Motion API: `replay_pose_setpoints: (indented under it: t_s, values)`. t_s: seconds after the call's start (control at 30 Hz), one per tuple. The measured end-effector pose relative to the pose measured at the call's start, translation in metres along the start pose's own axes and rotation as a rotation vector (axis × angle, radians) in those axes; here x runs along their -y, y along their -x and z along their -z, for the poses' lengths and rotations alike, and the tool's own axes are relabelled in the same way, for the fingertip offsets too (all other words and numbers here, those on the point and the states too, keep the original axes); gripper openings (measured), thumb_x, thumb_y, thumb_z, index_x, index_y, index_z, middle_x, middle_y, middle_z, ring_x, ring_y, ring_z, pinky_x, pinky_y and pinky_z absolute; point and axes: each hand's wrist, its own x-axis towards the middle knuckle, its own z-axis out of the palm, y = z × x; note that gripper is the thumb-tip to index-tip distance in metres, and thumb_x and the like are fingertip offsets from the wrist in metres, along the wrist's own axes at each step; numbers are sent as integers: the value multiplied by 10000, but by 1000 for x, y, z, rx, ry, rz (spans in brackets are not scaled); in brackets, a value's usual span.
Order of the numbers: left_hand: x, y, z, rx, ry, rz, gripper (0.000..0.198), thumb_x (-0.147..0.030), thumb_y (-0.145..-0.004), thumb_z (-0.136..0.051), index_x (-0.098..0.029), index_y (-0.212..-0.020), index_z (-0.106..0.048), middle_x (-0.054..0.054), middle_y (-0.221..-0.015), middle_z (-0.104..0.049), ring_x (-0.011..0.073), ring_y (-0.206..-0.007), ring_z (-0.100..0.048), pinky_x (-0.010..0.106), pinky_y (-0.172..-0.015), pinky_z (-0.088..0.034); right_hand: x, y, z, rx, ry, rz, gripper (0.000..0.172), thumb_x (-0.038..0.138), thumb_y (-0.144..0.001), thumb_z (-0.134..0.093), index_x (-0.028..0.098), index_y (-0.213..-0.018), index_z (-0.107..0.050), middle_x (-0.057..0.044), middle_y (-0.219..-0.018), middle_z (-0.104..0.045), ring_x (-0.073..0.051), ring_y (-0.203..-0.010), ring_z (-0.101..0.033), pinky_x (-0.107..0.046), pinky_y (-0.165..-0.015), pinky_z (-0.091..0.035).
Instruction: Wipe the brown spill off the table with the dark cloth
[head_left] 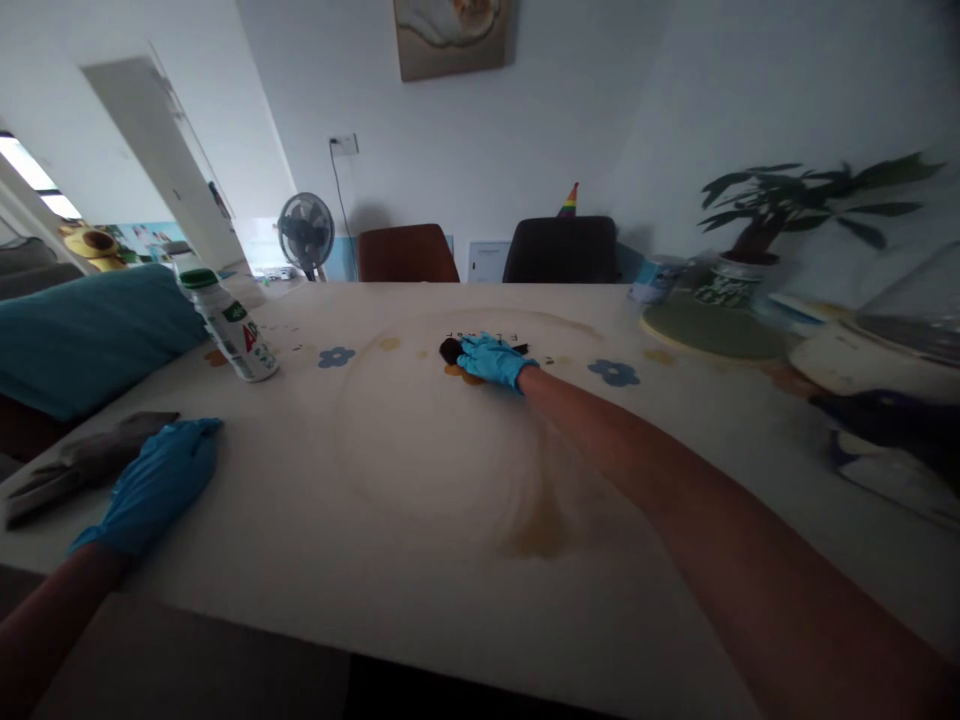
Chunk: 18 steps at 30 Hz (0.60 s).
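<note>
My right hand [491, 360], in a blue rubber glove, reaches to the far middle of the table. It is closed over a dark brush-like object [451, 350], pressed on the tabletop; most of that object is hidden under the fingers. My left hand [165, 475], also gloved in blue, lies flat at the table's left side with its fingers stretched out. Beside it is a crumpled grey cloth [97, 460]. A white bottle [238, 335] with a green cap stands beyond the left hand. Brownish smears [540, 525] mark the white, flower-printed table [420, 580], some in a wide ring.
At the right stand a potted plant [739, 270], a round green mat [712, 328] and a pale container with a clear cover [885, 350]. Two chairs, one brown [409, 252] and one black [561, 250], line the far edge. Behind is a fan [306, 230]; a teal cushion [97, 335] is left.
</note>
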Motion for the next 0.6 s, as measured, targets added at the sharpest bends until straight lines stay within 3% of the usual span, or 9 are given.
replay_pose_setpoints:
  t_s: [0.13, 0.23, 0.3, 0.4, 0.47, 0.53, 0.6]
  values:
    - [-11, 2, 8, 46, -14, -1, 763, -363, -1143, -300, -28, -1645, -766, 279, -1731, -743, 442, -1609, -725, 611, -1468, -499, 28, 37, -12, 41, -55, 112, 670, 466, -1176, -708, 244, -1807, -730, -120, -1979, -553, -456, -1874, -435, -630, -1582, -222]
    - [-15, 2, 9, 23, -43, 30, 699, -315, -1154, -302, -143, -1637, -777, 174, -1755, -760, 362, -1639, -719, 538, -1456, -519, 41, 73, -20, 61, -115, 239, 659, 483, -1179, -730, 199, -1773, -747, -117, -1961, -576, -454, -1863, -447, -634, -1580, -189]
    - [-16, 1, 10, 13, -30, 53, 616, -304, -1118, -405, -216, -1568, -817, 106, -1697, -812, 324, -1589, -759, 486, -1430, -547, 44, 101, -23, 70, -154, 301, 627, 505, -1176, -750, 210, -1729, -785, -98, -1923, -628, -442, -1835, -500, -625, -1577, -211]
    - [-12, 0, 11, 4, 61, 47, 545, -334, -1030, -533, -290, -1464, -860, 35, -1553, -892, 320, -1517, -801, 456, -1401, -570, 37, 144, -23, 119, -193, 340, 640, 535, -1167, -778, 260, -1744, -790, -83, -1914, -637, -440, -1869, -456, -651, -1590, -191]
    - [-5, -3, 15, -27, 139, 7, 546, -390, -1029, -501, -337, -1453, -841, -21, -1487, -913, 318, -1536, -783, 466, -1416, -551, 27, 171, -18, 180, -230, 356, 698, 571, -1178, -756, 272, -1809, -741, -94, -1934, -606, -436, -1907, -382, -706, -1595, -154]
    - [-2, -7, 23, -73, 214, -60, 584, -457, -1064, -427, -378, -1527, -774, -93, -1491, -899, 300, -1549, -755, 476, -1436, -520, 13, 198, -8, 206, -320, 382, 724, 636, -1210, -685, 274, -1835, -717, -95, -1954, -576, -413, -1912, -377, -718, -1593, -179]
    - [-10, -13, 33, -94, 282, -147, 613, -554, -1112, -398, -422, -1644, -674, -166, -1545, -858, 281, -1523, -740, 483, -1423, -522, -2, 223, 6, 131, -462, 390, 729, 740, -1222, -630, 302, -1787, -769, -69, -1957, -569, -397, -1900, -408, -705, -1585, -239]
